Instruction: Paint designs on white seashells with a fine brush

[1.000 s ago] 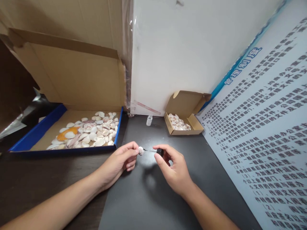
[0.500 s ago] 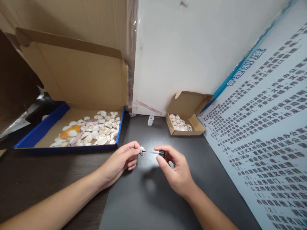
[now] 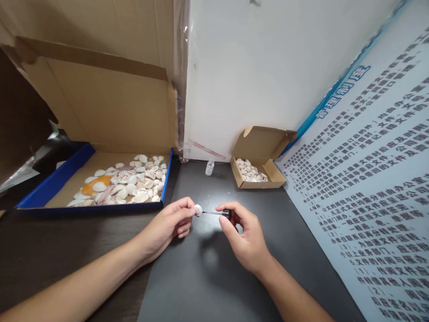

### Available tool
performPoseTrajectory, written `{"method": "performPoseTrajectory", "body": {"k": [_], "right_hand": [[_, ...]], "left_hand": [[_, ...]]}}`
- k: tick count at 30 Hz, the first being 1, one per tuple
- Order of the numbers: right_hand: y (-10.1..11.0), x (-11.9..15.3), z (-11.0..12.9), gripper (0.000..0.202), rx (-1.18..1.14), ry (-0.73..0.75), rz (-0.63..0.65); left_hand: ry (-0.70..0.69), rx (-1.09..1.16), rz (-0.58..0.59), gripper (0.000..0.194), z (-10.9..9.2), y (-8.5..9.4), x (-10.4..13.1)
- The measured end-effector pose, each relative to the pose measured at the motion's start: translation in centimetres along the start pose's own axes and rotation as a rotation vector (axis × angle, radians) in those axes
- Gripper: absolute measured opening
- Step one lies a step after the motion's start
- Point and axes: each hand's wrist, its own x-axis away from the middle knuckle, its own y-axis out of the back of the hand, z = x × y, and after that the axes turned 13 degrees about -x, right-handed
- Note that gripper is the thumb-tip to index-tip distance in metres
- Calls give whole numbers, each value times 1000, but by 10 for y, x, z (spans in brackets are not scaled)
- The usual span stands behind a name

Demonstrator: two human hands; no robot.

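My left hand [image 3: 177, 219] is closed, pinching a small whitish seashell [image 3: 198, 210] between thumb and forefinger above the dark table. My right hand [image 3: 244, 232] grips the black cap of a thin brush applicator [image 3: 226, 213]. The brush's clear stem points left, and its dark tip is at or very near the shell's right edge; I cannot tell whether they touch. Beyond the hands stands a small clear glass bottle [image 3: 209, 167] with a pale label, upright on the table.
At the left an open cardboard box with blue sides [image 3: 56, 179] holds many shells and an orange piece [image 3: 97, 184]. A smaller open cardboard box [image 3: 276, 174] with shells stands back right. A white panel [image 3: 241, 67] rises behind, and a printed board [image 3: 368, 179] leans at the right.
The brush tip has shifted slightly right, from over the shell's face to its right edge. My left hand holds the shell in nearly the same place.
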Motion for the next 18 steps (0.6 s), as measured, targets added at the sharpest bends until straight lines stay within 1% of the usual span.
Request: {"method": "performPoseTrajectory", "body": {"k": [4, 8, 11, 18], "right_hand": [[-1, 0, 0, 16, -18, 20, 46], [-1, -2, -1, 13, 46, -19, 13], [-1, -2, 0, 12, 49, -21, -3], [-1, 0, 2, 13, 4, 3, 67]], "left_hand": [[-3, 2, -3, 28, 0, 0, 0], [-2, 7, -4, 29, -1, -1, 0], [-8, 1, -5, 29, -1, -1, 1], [-21, -6, 2, 29, 2, 0, 0]]}}
